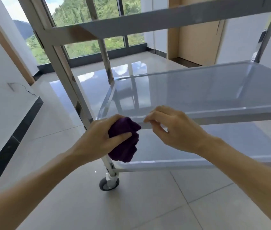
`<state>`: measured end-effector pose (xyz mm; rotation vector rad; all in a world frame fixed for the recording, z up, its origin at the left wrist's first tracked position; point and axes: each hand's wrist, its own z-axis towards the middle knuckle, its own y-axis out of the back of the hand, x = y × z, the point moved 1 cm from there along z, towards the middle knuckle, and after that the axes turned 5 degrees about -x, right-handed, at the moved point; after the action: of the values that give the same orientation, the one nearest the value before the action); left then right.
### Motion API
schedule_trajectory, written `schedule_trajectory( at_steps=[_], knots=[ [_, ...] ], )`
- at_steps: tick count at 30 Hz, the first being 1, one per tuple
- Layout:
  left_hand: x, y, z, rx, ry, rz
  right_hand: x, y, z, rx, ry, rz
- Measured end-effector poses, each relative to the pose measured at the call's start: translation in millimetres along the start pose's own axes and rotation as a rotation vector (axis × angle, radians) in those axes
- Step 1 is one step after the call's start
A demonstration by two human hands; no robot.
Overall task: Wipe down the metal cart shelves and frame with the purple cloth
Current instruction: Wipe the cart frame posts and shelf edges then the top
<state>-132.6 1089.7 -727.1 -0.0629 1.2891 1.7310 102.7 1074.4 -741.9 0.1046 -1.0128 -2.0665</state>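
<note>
A metal cart fills the head view, with a top shelf (164,19), a shiny middle shelf (197,90) and a bottom shelf (197,146). My left hand (101,140) grips the bunched purple cloth (124,141) against the front left corner of the middle shelf, beside the upright leg (68,77). My right hand (172,128) hovers just right of the cloth at the shelf's front rim (231,117), fingers loosely curled with nothing in them.
The cart's front left caster wheel (109,183) stands on a glossy tiled floor (131,205). A white wall (2,83) with a dark skirting runs along the left. Large windows (85,22) and a wooden door (197,39) lie beyond the cart.
</note>
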Motion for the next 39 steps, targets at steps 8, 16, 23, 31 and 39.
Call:
schedule_trajectory(
  at_steps=[8, 16, 23, 31, 39],
  knots=[
    [91, -73, -32, 0.071, 0.179, -0.093, -38, -58, -63, 0.421, -0.272, -0.233],
    [131, -97, -30, -0.035, 0.438, -0.467, -60, -102, -84, 0.336, -0.712, 0.140],
    [118, -103, -46, 0.173, 0.485, -0.892, -32, -125, -76, 0.334, -0.819, 0.561],
    [102, -90, -41, 0.204, 0.459, -0.777, -11, -124, -48, 0.259, -0.796, 0.666],
    [115, -84, -42, 0.459, 0.400, -0.386, -23, -117, -52, 0.269, -0.840, 0.494]
  ],
)
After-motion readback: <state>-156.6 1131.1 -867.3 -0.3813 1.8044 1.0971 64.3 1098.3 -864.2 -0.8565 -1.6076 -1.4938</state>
